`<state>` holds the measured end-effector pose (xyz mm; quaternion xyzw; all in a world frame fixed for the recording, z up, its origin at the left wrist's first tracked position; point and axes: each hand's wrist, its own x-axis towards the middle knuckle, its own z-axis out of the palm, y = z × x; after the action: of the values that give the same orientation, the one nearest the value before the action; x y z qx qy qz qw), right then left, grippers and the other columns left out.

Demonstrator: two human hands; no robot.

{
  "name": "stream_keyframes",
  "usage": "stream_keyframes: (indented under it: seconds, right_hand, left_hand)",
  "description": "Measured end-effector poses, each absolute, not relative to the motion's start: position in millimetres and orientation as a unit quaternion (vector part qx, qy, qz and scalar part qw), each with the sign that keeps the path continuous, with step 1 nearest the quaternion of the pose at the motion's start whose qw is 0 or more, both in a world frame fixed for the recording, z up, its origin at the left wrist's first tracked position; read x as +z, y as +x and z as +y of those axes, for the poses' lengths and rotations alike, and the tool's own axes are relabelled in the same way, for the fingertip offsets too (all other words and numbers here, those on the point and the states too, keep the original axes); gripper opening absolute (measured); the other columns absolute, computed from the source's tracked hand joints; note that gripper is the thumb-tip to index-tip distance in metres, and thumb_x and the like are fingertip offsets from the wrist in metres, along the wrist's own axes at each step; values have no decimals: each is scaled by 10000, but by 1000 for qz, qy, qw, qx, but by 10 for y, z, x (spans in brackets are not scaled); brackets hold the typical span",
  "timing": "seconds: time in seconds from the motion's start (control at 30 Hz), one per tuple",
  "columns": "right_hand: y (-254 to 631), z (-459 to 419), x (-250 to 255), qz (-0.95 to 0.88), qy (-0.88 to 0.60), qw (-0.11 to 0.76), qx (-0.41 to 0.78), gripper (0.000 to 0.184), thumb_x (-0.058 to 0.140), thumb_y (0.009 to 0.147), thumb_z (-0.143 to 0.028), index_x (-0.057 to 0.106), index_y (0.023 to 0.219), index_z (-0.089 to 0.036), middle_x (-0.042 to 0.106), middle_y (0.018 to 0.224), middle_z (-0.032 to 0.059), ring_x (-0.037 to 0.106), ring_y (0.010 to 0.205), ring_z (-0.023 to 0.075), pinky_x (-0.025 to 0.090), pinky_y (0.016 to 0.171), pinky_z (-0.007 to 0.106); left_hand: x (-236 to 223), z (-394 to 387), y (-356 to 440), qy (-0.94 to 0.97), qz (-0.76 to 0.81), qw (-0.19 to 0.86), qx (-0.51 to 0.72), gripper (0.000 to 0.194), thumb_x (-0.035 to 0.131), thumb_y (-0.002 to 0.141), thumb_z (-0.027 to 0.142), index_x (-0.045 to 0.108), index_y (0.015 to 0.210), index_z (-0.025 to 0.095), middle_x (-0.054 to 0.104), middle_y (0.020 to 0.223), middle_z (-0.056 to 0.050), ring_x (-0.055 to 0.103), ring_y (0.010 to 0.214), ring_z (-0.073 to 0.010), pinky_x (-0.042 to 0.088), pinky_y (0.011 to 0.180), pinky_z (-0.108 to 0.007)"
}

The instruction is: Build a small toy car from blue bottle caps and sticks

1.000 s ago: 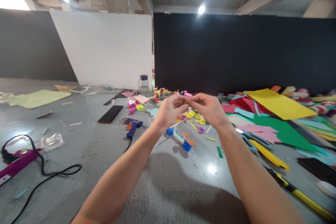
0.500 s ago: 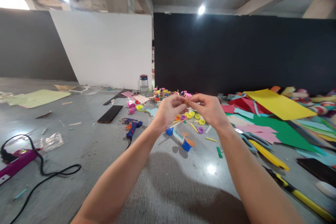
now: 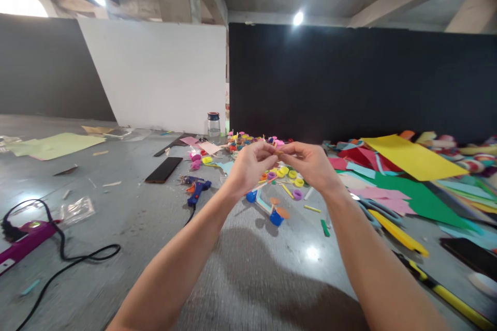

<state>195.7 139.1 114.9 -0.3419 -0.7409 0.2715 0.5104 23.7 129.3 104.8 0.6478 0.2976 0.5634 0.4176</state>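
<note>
My left hand [image 3: 251,164] and my right hand [image 3: 309,163] meet fingertip to fingertip above the middle of the table. Both are closed in a pinch on a tiny orange-brown piece [image 3: 278,153], mostly hidden by the fingers, so its kind cannot be made out. Below them on the table stands a small craft model with blue caps [image 3: 277,216], a pale blue strip and orange discs [image 3: 282,212]. Yellow rings [image 3: 298,182], a purple ring [image 3: 297,194] and short coloured sticks [image 3: 312,208] lie around it.
A blue hot glue gun [image 3: 197,191] lies left of my left forearm, near a black slab [image 3: 163,170]. A clear jar [image 3: 213,125] stands behind. To the right are coloured sheets [image 3: 413,156], scissors [image 3: 375,209] and yellow cutters [image 3: 399,232]. A purple power strip [image 3: 27,243] with its cord lies left.
The view has shifted very slightly. Both hands stay pinched together in nearly the same place, with only small finger movement.
</note>
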Motion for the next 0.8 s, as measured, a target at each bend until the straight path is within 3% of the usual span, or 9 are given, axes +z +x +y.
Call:
stream_keyframes:
  seconds: [0.13,0.3,0.53,0.73,0.8]
  right_hand:
    - [1948,1376,1167,-742,-342,524,240,239,751,813,-408,762,844,-172,760,886,72,687,803,212,537,735,351]
    - [1971,1354,1193,-737,-343,510,281,247,719,847,-405,785,984,-210,775,966,61,701,890,224,539,754,346]
    - [1984,1361,1194,-727,-330,520,304,231,800,769,-411,779,863,-201,759,886,54,685,827,212,522,746,342]
    - [1961,1376,1184,-668,-319,550,387,215,828,725,-399,774,813,-211,742,842,28,656,792,171,498,752,313]
    - [1952,1383,1176,-656,-310,545,420,209,832,719,-398,770,799,-215,732,821,17,641,761,155,495,737,302]
  left_hand:
    - [1064,1290,247,645,283,429,566,105,682,808,119,676,910,144,757,841,-43,724,792,-151,593,796,-315]
    - [1041,1317,246,655,284,403,572,87,653,829,110,669,905,149,755,830,-36,716,764,-140,583,758,-295]
    - [1069,1279,221,676,293,385,556,108,653,863,168,656,970,156,756,876,-60,730,810,-166,588,802,-337]
    - [1097,1270,204,723,238,348,548,365,764,803,218,653,1150,185,727,1078,-86,701,902,-173,580,803,-303]
    - [1062,1301,211,732,237,328,548,364,753,805,204,670,1159,198,717,1091,-84,690,900,-171,578,773,-291]
